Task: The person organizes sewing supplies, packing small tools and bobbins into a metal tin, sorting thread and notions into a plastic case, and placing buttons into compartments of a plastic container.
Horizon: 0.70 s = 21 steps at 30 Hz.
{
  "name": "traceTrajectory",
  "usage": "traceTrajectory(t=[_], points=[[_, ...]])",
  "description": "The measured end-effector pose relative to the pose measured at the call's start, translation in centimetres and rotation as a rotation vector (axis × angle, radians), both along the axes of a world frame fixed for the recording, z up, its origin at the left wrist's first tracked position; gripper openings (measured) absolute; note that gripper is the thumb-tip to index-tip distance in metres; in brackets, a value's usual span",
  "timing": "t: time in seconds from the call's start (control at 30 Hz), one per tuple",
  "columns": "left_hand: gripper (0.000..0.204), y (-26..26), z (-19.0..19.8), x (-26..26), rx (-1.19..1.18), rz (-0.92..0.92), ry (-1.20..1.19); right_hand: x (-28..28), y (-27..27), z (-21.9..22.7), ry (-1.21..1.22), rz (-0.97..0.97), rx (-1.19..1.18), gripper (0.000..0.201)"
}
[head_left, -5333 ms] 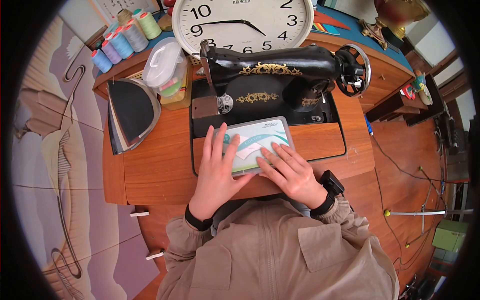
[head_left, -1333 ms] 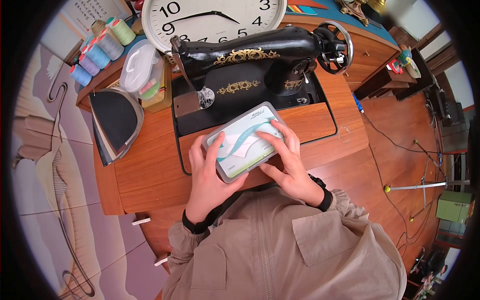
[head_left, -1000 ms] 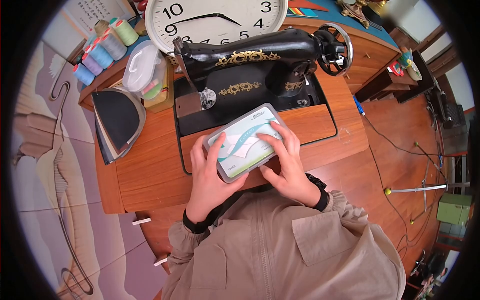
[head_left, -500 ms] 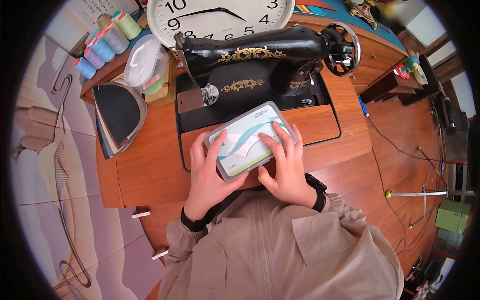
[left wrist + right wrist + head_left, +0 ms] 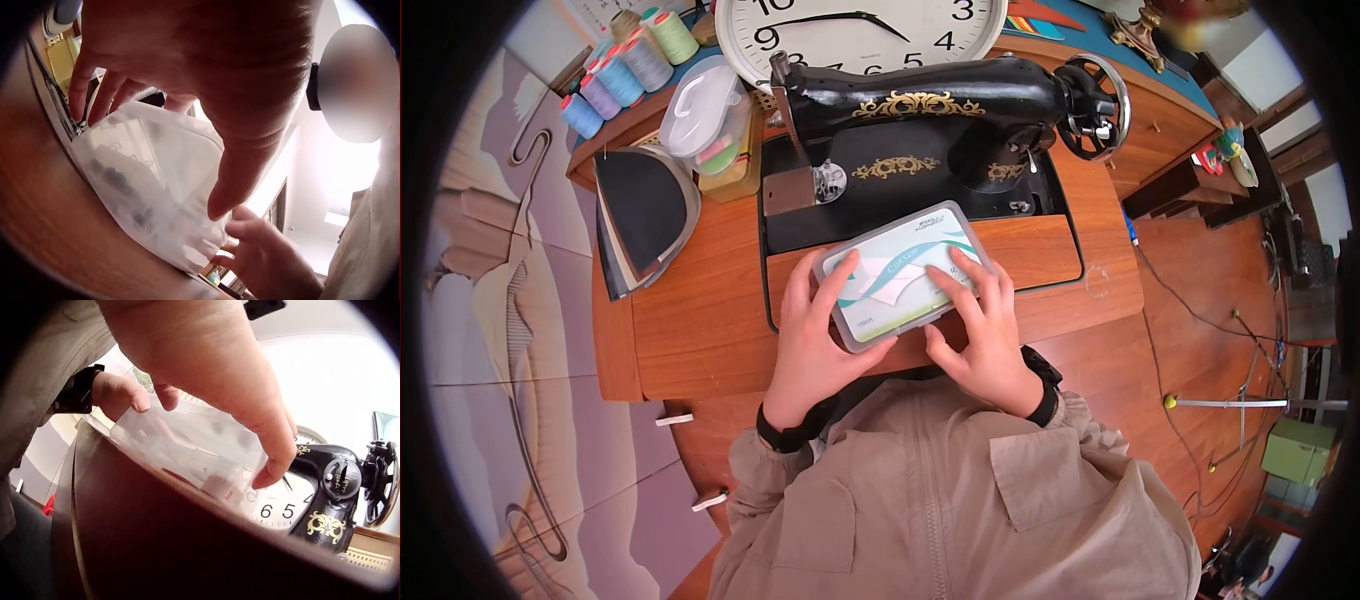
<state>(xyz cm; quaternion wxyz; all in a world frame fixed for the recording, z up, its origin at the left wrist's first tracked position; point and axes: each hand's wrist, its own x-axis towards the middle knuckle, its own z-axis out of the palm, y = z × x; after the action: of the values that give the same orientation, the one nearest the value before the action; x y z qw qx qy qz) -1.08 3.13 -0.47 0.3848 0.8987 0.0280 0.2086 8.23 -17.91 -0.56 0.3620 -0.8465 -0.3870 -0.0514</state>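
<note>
A flat translucent plastic box (image 5: 897, 290) with a white and teal "Cotton" label on its lid sits at a slant before the sewing machine (image 5: 920, 103). My left hand (image 5: 808, 345) grips its left end, index finger on the lid and thumb at the near edge. At the right end my right hand (image 5: 988, 340) holds it with bent fingers over the lid, thumb low by the front edge. Blurred dark shapes show through the box wall (image 5: 156, 169) in the left wrist view. Something red and a small pale item show inside in the right wrist view.
A fan of dark fabric pieces (image 5: 645, 215) lies on the wooden table (image 5: 690, 340) at left. Behind it stand a lidded clear tub (image 5: 705, 110) and several thread spools (image 5: 645, 60). A big clock (image 5: 850, 50) leans behind the machine. Cables (image 5: 1200, 290) run across the floor at right.
Since the oldest frame the box has turned counterclockwise, and my hands have gone from lying flat on its lid to gripping its ends. Over the last second hands and box barely move.
</note>
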Motion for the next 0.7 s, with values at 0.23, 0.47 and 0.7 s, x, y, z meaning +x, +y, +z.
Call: traceTrajectory(t=[0.23, 0.47, 0.7], points=[[0.082, 2.1, 0.7, 0.1, -0.222, -0.073, 0.079, 1.8, -0.7, 1.5, -0.343, 0.145, 0.026, 0.042], [0.072, 2.6, 1.0, 0.5, -0.335, -0.155, 0.077, 3.4, 0.3, 3.2, -0.636, 0.331, -0.002, 0.039], [0.069, 2.5, 0.6, 0.7, -0.451, -0.158, 0.09, 4.1, 0.6, 3.7, -0.828, 0.387, -0.06, 0.038]])
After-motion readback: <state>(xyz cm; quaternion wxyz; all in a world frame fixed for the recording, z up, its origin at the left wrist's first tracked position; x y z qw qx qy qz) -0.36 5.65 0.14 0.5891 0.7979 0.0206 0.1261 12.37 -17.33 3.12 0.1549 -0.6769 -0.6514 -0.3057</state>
